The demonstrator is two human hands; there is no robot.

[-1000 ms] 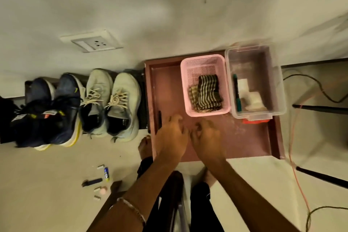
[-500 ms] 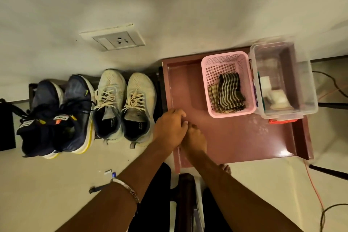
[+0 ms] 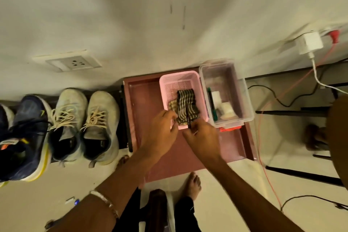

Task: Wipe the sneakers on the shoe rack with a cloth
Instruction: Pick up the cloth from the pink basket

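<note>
I am seeing a dark-and-pale striped cloth (image 3: 186,106) lying folded and rumpled inside a pink basket (image 3: 165,85), toward its near right corner. Two pale sneakers (image 3: 85,124) with cream laces are sitting side by side on the shoe rack (image 3: 123,118), toes pointing at the wall, beside navy sneakers (image 3: 26,137).

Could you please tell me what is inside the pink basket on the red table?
The pink basket holds a folded dark striped cloth with a lighter checked piece beside it. Both hands, left hand and right hand, cover its near edge, hiding anything there.
</note>
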